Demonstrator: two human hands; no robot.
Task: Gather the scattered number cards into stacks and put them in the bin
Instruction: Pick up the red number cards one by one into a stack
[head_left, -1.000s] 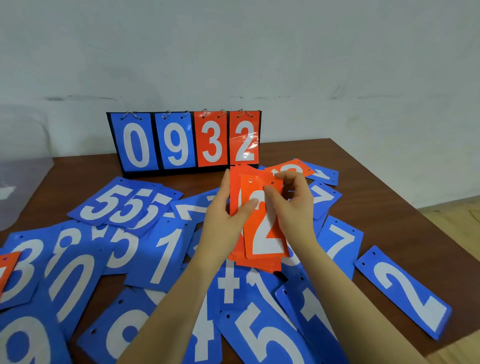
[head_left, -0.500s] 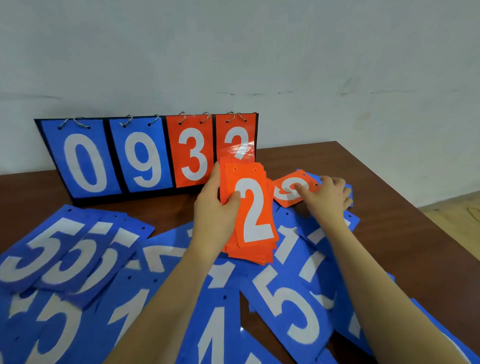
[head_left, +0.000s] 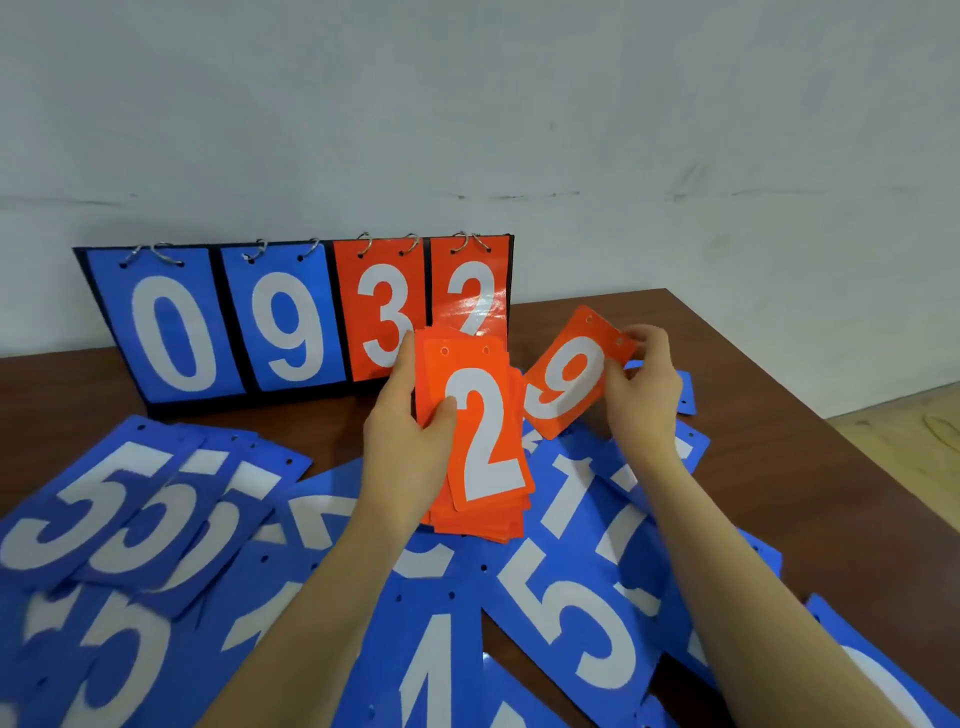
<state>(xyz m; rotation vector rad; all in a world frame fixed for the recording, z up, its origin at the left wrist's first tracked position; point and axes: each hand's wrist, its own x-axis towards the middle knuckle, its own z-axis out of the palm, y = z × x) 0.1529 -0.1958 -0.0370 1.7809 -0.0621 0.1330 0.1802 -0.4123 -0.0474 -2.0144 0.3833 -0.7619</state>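
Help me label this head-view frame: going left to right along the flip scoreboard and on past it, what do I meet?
Blue 0 → blue 9 → orange 3 → orange 2 → orange 9 card pinched by the right hand.

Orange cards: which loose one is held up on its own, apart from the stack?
The orange 9 card, pinched at its top corner by the right hand. The other loose orange cards sit stacked under the 2 in the left hand.
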